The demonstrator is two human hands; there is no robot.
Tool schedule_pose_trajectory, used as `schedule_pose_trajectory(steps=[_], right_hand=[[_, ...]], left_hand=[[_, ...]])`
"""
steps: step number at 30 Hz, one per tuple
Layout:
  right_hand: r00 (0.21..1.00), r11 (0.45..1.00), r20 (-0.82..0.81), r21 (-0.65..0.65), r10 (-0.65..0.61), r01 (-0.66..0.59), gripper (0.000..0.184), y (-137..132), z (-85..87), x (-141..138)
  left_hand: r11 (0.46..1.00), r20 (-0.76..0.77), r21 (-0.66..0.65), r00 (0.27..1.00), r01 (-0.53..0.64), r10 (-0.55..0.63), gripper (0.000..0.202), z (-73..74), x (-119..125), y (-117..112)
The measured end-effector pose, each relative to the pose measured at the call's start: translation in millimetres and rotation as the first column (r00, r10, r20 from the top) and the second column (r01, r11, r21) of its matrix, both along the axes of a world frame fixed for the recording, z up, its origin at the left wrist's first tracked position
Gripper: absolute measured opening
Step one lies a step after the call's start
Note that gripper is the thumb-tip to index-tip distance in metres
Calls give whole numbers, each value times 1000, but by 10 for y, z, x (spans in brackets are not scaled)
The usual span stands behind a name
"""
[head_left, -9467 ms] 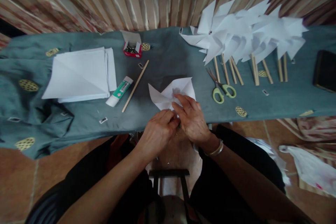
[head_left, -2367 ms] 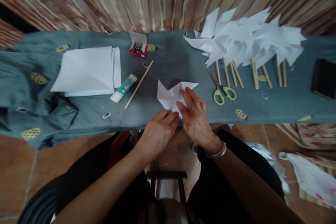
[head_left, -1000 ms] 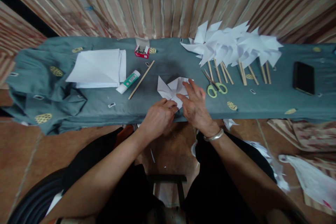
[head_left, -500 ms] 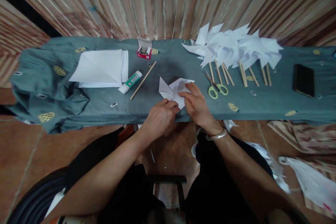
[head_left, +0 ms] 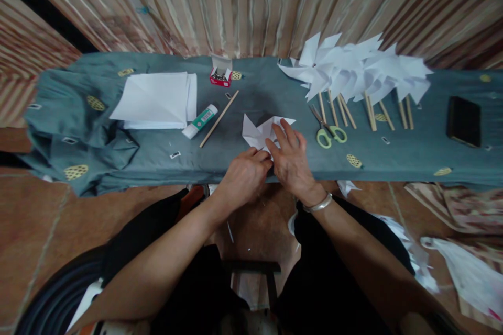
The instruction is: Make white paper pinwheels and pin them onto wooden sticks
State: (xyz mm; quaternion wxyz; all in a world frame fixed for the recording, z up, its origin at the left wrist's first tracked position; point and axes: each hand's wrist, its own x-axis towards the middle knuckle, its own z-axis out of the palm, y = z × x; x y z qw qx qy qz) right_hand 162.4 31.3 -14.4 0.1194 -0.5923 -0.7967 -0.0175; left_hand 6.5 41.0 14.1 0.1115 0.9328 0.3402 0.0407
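A partly folded white paper pinwheel lies near the front edge of the cloth-covered table, its pointed flaps turned up. My left hand is closed on its near edge, with the fingertips tucked around the paper. From the right, my right hand grips the same sheet, thumb and fingers bent over its middle and right side. The hands almost meet at the near corner, and they hide part of the paper. Left of it lies a wooden stick, and on the right a pair of green-handled scissors.
A glue stick lies beside a stack of white paper. Behind them stands an open red box of pins. Finished paper pinwheels on sticks are heaped at the back right, with a black phone-like object beyond.
My right hand has shifted toward the left hand, its fingers now bent further over the pinwheel. The right flap is folded in more. The whole view has drifted slightly.
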Motion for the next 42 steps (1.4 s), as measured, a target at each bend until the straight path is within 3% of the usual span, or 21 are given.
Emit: schedule_pose_trajectory(steps=[6, 15, 25, 31, 37, 42], right_hand=[[1000, 1000, -26, -4, -14, 14, 39, -22, 0, 22], [966, 995, -242, -45, -94, 86, 52, 14, -17, 193], [995, 1000, -100, -6, -16, 15, 41, -66, 45, 134], [989, 1000, -145, -19, -18, 16, 42, -41, -33, 155], [963, 993, -245, -61, -110, 98, 46, 12, -70, 225], [982, 999, -184, -12, -45, 44, 47, 3, -20, 194]], left_hand=[[1000, -27, -24, 1000, -1, 0, 17, 19, 9, 13], [1000, 3, -16, 1000, 2, -2, 20, 30, 10, 22], [1000, 0, -22, 1000, 3, -3, 19, 25, 5, 5], [999, -17, -34, 1000, 5, -5, 19, 25, 11, 18], [1000, 2, 1, 1000, 11, -11, 21, -6, 1, 24], [1000, -9, 2, 1000, 14, -14, 20, 17, 9, 15]])
